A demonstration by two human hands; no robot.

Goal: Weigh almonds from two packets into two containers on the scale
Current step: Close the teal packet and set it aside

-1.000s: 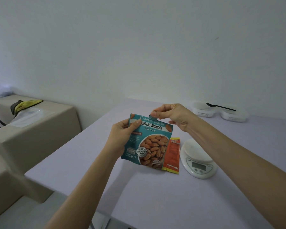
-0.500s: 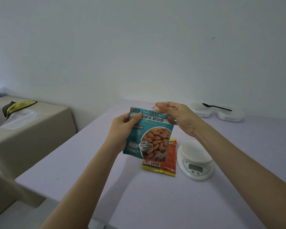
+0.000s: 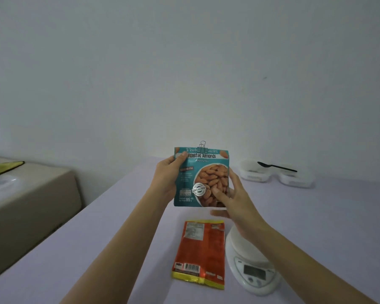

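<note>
1. The table (image 3: pixel 329 227) carries everything the task needs. None of it has been moved into use.
2. The scale (image 3: pixel 253 270) sits at the near right, partly under the right forearm. Its platform holds nothing, and its display is too dim to read.
3. The orange packet (image 3: pixel 199 252) lies flat, back side up, just beside the scale on its left, and no hand touches it.
4. The teal almond packet (image 3: pixel 201 176) is held upright in the air above the orange one, its front facing the camera.
5. The two white containers (image 3: pixel 253 174) stand at the far right, well apart from the scale.
6. The left hand (image 3: pixel 166 181) grips the teal packet's left edge, with the thumb on the front near the top.
7. The right hand (image 3: pixel 235 200) pinched the top edge by the clip a second ago. Now it holds the lower right corner, thumb on the front. Its other fingers are probably behind the packet, but they are blurred.
8. A black spoon (image 3: pixel 276 166) rests across the containers.
9. The binder clip (image 3: pixel 202 147) is still clamped on the packet's top, so the packet stays sealed. I judge that the clip has to come off and a container has to go on the scale before any pouring.
</note>
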